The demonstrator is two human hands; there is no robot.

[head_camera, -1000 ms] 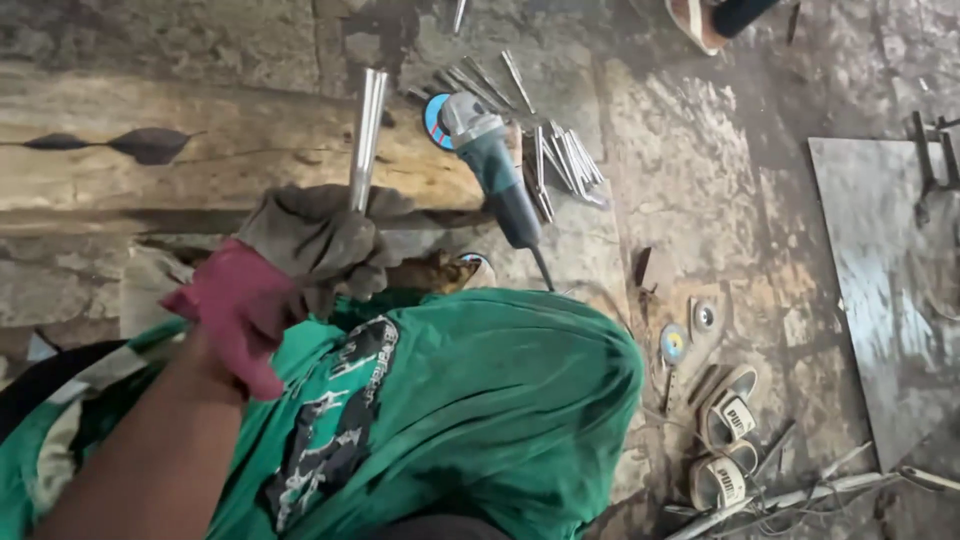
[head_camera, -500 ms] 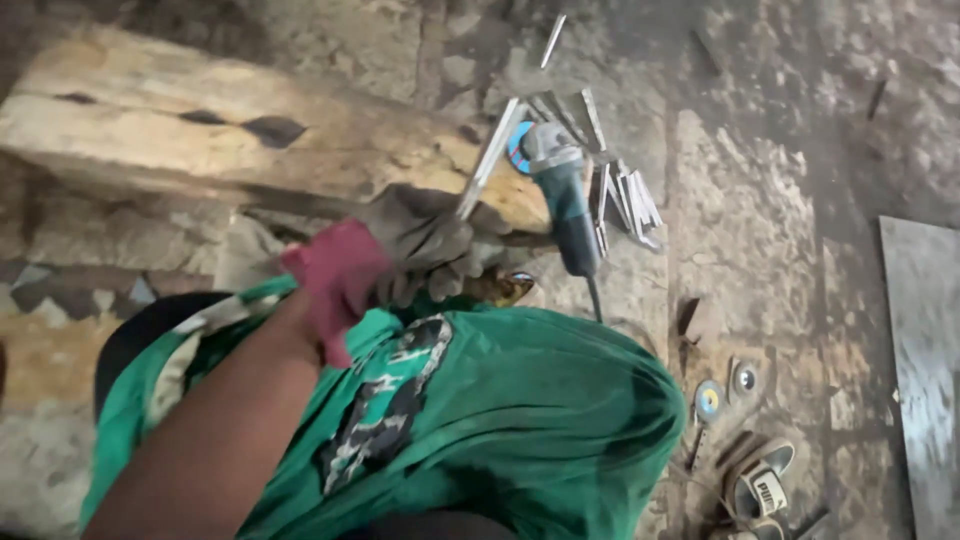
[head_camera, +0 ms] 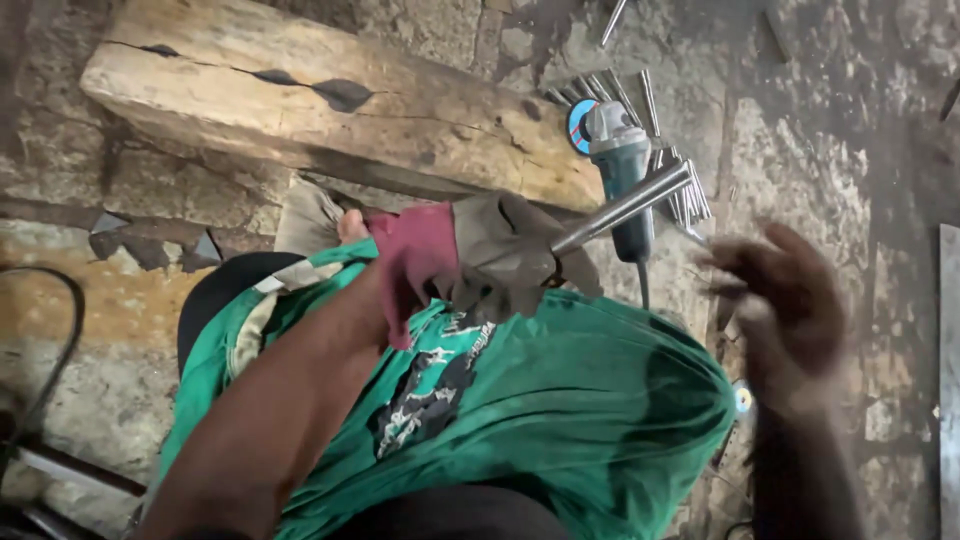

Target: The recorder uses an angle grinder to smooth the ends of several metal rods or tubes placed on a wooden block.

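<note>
Over the dusty stone floor (head_camera: 850, 150) I'm keeping my gloved left hand (head_camera: 500, 255) clenched low on the steel rod (head_camera: 625, 208), my blurred right hand (head_camera: 790, 300) hovering spread and empty.

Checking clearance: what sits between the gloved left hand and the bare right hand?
In the head view, the metal rod held by the gloved left hand juts into that gap, and the angle grinder lies on the floor beneath it. The right hand is blurred.

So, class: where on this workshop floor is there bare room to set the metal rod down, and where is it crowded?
Bare floor lies right of the angle grinder, and the wooden beam top is free. It is crowded around the grinder, among the cut metal pieces. The gloved left hand grips the rod.
</note>
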